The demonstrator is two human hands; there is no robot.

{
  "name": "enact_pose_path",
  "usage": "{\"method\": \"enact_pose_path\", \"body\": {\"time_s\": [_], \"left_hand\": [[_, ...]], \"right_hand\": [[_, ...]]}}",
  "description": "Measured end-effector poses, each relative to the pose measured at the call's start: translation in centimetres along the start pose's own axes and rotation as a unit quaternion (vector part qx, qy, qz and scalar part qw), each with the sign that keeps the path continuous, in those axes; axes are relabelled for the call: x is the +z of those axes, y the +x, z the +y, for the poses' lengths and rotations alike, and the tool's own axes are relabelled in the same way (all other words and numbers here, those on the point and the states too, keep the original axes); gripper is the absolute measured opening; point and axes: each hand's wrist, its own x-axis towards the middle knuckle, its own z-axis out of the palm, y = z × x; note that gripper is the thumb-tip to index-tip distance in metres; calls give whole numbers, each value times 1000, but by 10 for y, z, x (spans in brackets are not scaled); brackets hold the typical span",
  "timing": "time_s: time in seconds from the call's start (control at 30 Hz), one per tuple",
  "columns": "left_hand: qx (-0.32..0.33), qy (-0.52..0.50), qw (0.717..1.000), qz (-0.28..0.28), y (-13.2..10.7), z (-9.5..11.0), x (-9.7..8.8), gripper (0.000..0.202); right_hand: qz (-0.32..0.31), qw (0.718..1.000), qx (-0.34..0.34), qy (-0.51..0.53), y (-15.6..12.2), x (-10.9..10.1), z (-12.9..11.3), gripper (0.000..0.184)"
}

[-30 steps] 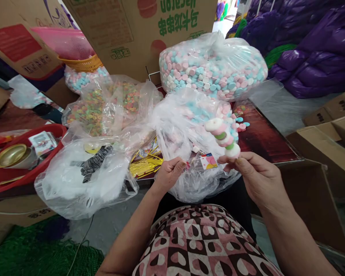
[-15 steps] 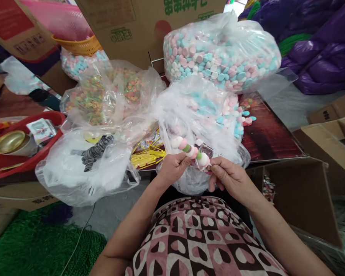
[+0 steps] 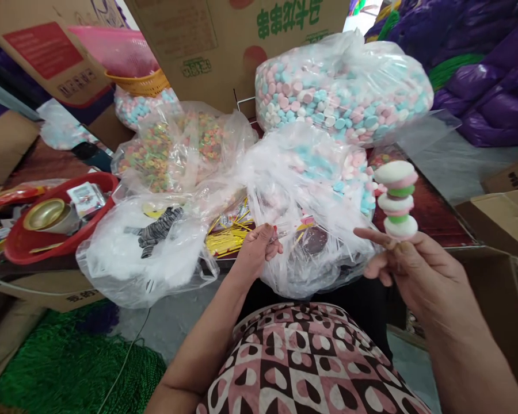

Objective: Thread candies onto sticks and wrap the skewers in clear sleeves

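My right hand [image 3: 414, 264] is raised at the right, its thumb and fingers closed around the lower end of a marshmallow skewer [image 3: 398, 202]. White-and-pink marshmallows alternate with green pieces on it, and it stands nearly upright. My left hand [image 3: 261, 247] pinches something small near the middle; a bit of red shows at the fingertips, but I cannot make out what it is. Just beyond lies an open clear plastic bag [image 3: 300, 270]. Behind it, another bag [image 3: 311, 167] holds pink, white and blue marshmallows. A bundle of yellow sticks or ties [image 3: 227, 241] lies left of my left hand.
A big bag of marshmallows [image 3: 341, 92] stands at the back, beside a bag of coloured rings [image 3: 149, 152]. At the left are a red basin [image 3: 19, 247] with bowls and a bag holding a striped grey item [image 3: 159, 230]. Cardboard boxes [image 3: 505, 230] stand at the right.
My hands have moved apart. The skewer, earlier tilted between both hands, is now upright in my right hand, farther right and higher. The camera view has shifted slightly left.
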Motion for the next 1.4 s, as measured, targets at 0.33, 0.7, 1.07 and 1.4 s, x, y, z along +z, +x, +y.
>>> {"method": "enact_pose_path", "body": {"time_s": [0.33,0.7,1.07,1.4], "left_hand": [[-8,-37,999,-39,-4,3,3,58],[2,-11,999,-35,-2,4,5,62],[-18,173,973,-154,5,18,-21,58],[12,266,955,-134,6,26,-17,57]], "right_hand": [[-101,976,39,-186,-11,-35,19,27],[-119,954,20,-274,-8,-38,18,38],[-91,938,-19,-335,3,-57,4,45],[-109,932,-144,-313,4,-54,9,17]]}}
